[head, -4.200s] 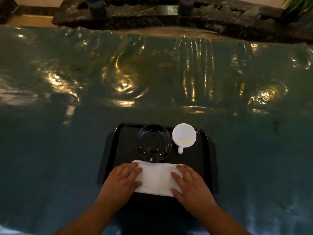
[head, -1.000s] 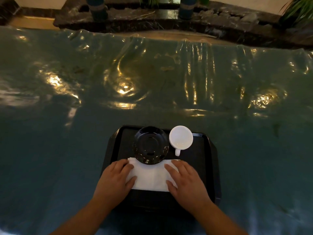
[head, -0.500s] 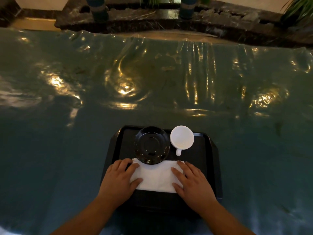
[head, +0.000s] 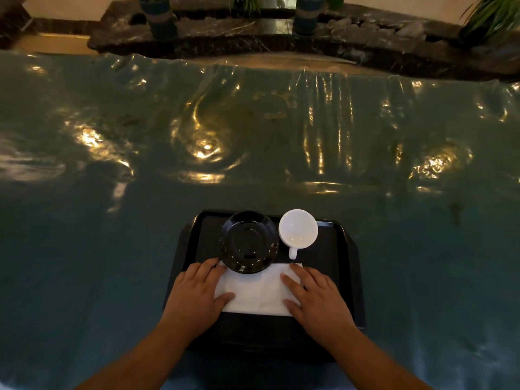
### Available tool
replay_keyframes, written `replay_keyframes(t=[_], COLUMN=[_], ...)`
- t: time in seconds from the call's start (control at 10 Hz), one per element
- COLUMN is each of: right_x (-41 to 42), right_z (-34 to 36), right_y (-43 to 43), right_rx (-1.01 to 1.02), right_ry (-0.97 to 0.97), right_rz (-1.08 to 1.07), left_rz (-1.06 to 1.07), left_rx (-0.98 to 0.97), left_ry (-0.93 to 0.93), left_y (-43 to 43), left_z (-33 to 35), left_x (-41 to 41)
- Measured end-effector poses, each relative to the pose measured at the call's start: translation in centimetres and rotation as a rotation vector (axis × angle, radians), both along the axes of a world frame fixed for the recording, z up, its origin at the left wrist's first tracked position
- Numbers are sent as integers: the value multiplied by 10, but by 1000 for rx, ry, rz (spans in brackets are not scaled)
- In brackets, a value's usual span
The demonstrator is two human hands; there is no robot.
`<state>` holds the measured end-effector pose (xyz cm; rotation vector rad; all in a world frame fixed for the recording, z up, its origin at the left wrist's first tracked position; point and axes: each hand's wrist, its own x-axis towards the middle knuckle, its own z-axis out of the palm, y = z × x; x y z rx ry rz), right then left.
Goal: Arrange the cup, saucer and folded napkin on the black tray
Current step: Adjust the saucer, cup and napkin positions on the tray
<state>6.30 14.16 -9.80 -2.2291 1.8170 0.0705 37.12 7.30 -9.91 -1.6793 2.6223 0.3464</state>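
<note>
A black tray (head: 344, 266) lies on the table in front of me. On its far side sits a black saucer (head: 249, 242), and a white cup (head: 298, 232) stands just right of it, handle pointing toward me. A folded white napkin (head: 257, 294) lies flat on the tray's near half, its far edge tucked against the saucer. My left hand (head: 195, 295) rests flat on the napkin's left end, fingers spread. My right hand (head: 316, 296) presses flat on its right end. Neither hand grips anything.
The table is covered by a shiny, wrinkled green plastic sheet (head: 253, 136). Beyond its far edge runs a dark stone ledge (head: 253, 38) with potted plants (head: 305, 15).
The napkin and both hands have shifted slightly on the tray, staying flat on the napkin's ends. Cup and saucer have not moved.
</note>
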Motion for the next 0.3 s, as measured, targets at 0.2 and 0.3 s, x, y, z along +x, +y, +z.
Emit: replay_keyframes(t=[0.2, 0.3], right_x=[15, 22], right_z=[32, 61], right_y=[-11, -24], right_rx=[-22, -81], right_ry=[15, -45], right_rz=[-54, -91], left_rz=[20, 99], left_rx=[-11, -64], left_ry=[30, 118], left_y=[-10, -22], left_z=[20, 45], left_x=[-2, -11])
